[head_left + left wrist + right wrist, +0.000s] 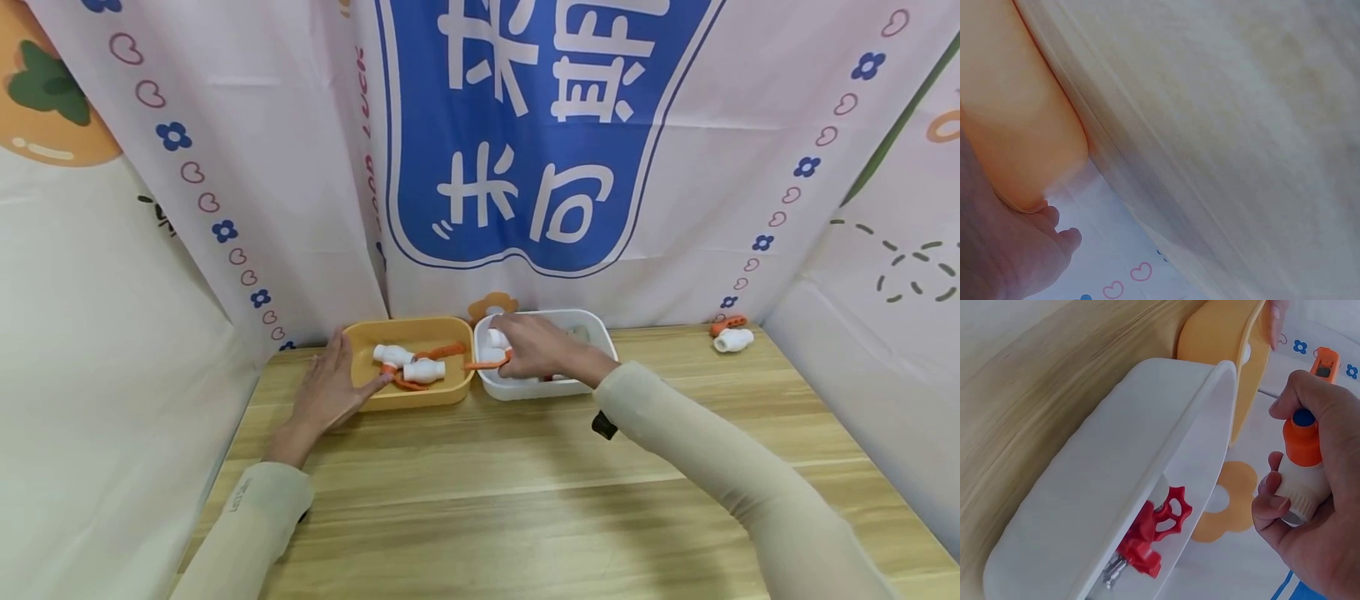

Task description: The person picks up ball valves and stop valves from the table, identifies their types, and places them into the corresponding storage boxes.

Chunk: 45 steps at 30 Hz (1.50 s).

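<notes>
My right hand grips a white plastic ball valve with an orange lever handle and a blue cap, above the white bin. In the right wrist view, the fingers wrap around the valve's body. Red handwheel valves lie inside that bin. My left hand rests against the left end of the yellow bin, fingers stretched along its side and thumb at the near rim. Inside the yellow bin lie white ball valves with orange handles. The left wrist view shows fingertips beside the bin's wall.
Both bins stand side by side at the back of the wooden table, against a printed cloth. Another white ball valve with an orange handle lies at the back right corner.
</notes>
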{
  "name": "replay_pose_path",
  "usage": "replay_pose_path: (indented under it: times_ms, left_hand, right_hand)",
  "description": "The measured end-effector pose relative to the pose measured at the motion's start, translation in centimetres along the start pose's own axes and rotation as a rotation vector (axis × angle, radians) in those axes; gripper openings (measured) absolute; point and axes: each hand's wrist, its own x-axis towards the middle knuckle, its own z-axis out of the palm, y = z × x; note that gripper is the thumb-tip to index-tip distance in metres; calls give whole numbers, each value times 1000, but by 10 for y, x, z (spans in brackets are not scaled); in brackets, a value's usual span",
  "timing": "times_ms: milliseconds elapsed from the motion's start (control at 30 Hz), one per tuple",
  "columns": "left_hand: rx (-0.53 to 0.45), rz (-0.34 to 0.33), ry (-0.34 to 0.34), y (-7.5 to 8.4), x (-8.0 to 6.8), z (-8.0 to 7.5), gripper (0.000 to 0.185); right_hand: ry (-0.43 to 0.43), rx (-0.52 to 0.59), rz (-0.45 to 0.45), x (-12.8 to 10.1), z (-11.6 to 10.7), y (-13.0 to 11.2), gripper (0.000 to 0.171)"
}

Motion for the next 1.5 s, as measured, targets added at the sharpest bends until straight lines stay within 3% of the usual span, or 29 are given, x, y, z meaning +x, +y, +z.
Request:
replay_pose_path:
  times_ms: [133, 400, 633, 900, 1100, 1300, 1500]
  left_hand:
    - [-2, 3, 1, -1, -1, 0, 124]
    - [10, 8, 3, -3, -1, 2, 125]
    - [12, 10, 6, -4, -1, 2, 126]
    - [23, 1, 8, -5, -1, 2, 127]
    - [34, 6, 11, -5, 0, 2, 126]
    - [38, 8, 19, -4, 1, 2, 127]
    - [36, 12, 12, -2, 2, 2, 126]
  right_hand:
    - [-26, -10, 25, 9, 2, -6, 74]
    - [-10, -25, 10, 20, 10, -12, 64]
    - [-19, -2, 42, 32, 8, -19, 74]
    - [-22, -28, -12, 48, 3, -35, 67]
    - [-26, -73, -4, 59, 4, -46, 58]
    - [-56, -56, 31, 70, 9, -50, 70]
    - [-62, -50, 53, 79, 12, -53, 72]
